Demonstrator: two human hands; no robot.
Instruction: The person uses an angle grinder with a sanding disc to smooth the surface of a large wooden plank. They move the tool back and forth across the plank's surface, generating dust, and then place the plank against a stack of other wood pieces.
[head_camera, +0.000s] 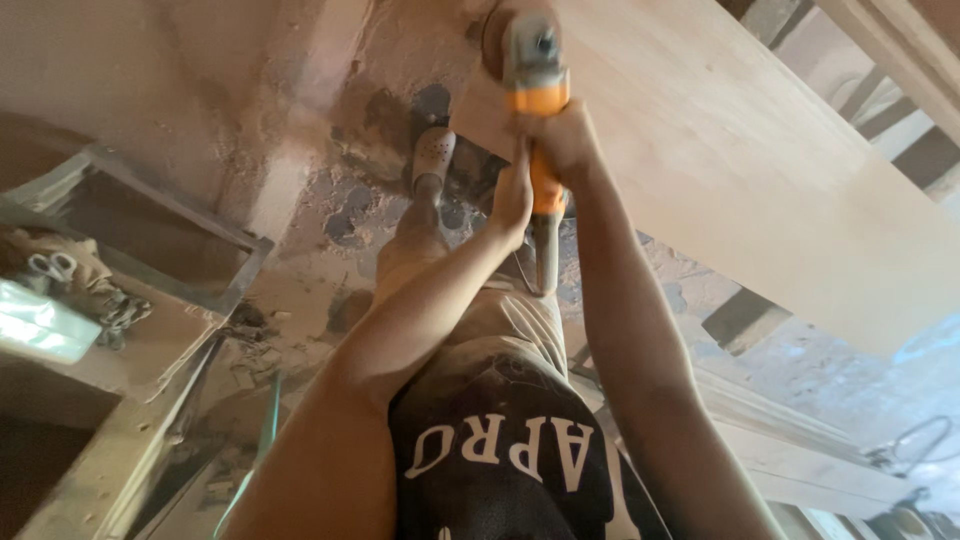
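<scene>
At the far left an open wooden box (150, 250) holds a crumpled cloth (60, 265), a pale plastic-wrapped packet (40, 320) and a tangle of dark chain (120, 310). My left hand (512, 195) has its fingers wrapped round the orange grip of the angle grinder (537, 90), low on the handle. My right hand (565, 135) clamps the grip just above it. The grinder's head rests against the edge of a pale wooden board (740, 160), which slants off to the right.
</scene>
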